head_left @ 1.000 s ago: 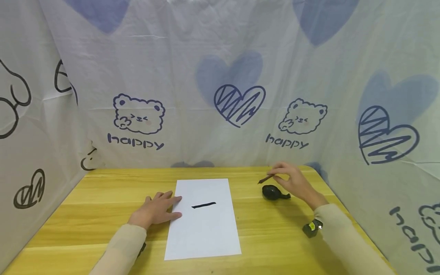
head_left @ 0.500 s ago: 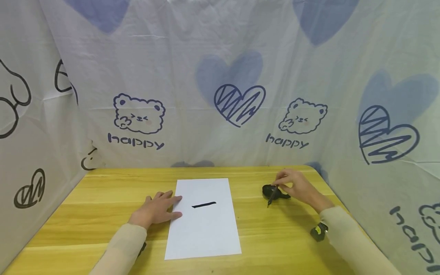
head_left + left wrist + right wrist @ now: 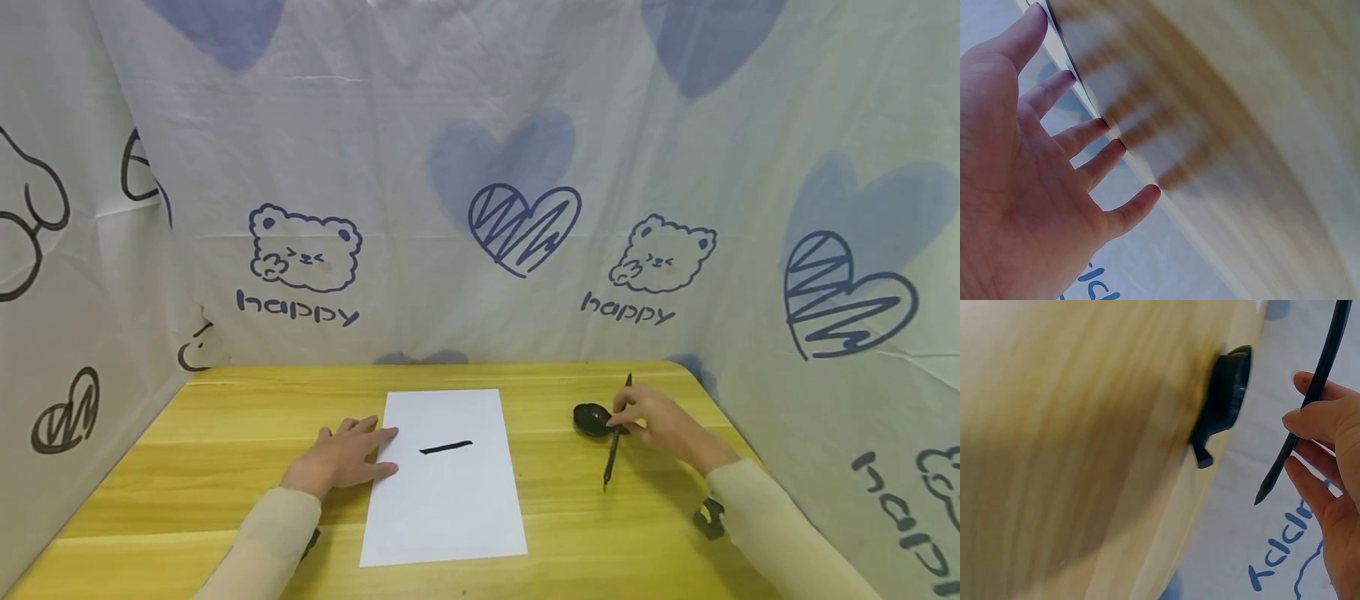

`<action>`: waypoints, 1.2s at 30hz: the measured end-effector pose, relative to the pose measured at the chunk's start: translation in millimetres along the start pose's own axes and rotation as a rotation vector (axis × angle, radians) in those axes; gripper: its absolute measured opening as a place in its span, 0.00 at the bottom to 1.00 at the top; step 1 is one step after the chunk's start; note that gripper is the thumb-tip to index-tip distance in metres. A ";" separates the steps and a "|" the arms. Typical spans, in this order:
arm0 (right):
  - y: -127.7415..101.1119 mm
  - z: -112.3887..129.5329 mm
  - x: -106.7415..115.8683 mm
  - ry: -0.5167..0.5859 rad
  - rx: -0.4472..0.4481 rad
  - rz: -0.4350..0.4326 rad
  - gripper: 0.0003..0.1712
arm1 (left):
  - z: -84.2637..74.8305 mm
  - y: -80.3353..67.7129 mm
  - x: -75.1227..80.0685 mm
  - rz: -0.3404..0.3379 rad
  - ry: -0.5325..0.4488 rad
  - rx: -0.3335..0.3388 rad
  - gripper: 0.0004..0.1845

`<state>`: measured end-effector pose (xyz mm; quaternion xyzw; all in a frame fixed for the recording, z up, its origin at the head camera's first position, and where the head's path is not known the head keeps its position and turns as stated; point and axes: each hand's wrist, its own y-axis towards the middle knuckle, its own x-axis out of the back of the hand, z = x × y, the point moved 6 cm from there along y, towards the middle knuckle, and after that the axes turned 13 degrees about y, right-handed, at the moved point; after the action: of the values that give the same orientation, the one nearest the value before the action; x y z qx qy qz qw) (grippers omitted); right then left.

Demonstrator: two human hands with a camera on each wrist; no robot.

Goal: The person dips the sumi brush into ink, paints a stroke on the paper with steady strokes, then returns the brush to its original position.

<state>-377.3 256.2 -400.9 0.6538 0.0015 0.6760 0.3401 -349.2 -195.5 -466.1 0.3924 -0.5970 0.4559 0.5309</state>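
My left hand (image 3: 341, 457) lies with fingers spread on the left edge of a white sheet of paper (image 3: 446, 508), which bears one short black stroke (image 3: 446, 447). In the left wrist view the fingers (image 3: 1132, 212) are straight and apart. My right hand (image 3: 660, 425) pinches a slim dark writing brush (image 3: 612, 458) between thumb and fingers. One end of the brush tapers to a point, facing the back of the table; its other end slants toward me. Just left of that hand sits a round black dish with a short handle (image 3: 591, 419), the handle partly behind the fingers.
The yellow wood-grain table (image 3: 187, 475) ends at a white printed curtain (image 3: 420, 275) at the back, with curtain on both sides too. A small dark wrist device (image 3: 708, 518) hangs under the right sleeve.
My right hand has come nearer and slightly right, past the dish toward its handle. The brush has turned from pointing left to standing almost lengthwise. The left hand and paper have stayed put.
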 end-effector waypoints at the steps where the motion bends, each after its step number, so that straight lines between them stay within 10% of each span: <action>1: -1.4 0.4 -1.3 -0.009 0.007 0.013 0.18 | 0.1 0.2 -0.3 0.000 0.002 0.001 0.38; 36: -25.1 4.9 -31.5 0.015 -0.017 0.080 0.16 | 0.3 -0.8 -0.6 -0.013 0.004 0.000 0.38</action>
<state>-364.1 258.8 -439.2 0.6451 -0.0280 0.6940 0.3184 -348.5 -195.9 -466.6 0.3952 -0.5933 0.4533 0.5350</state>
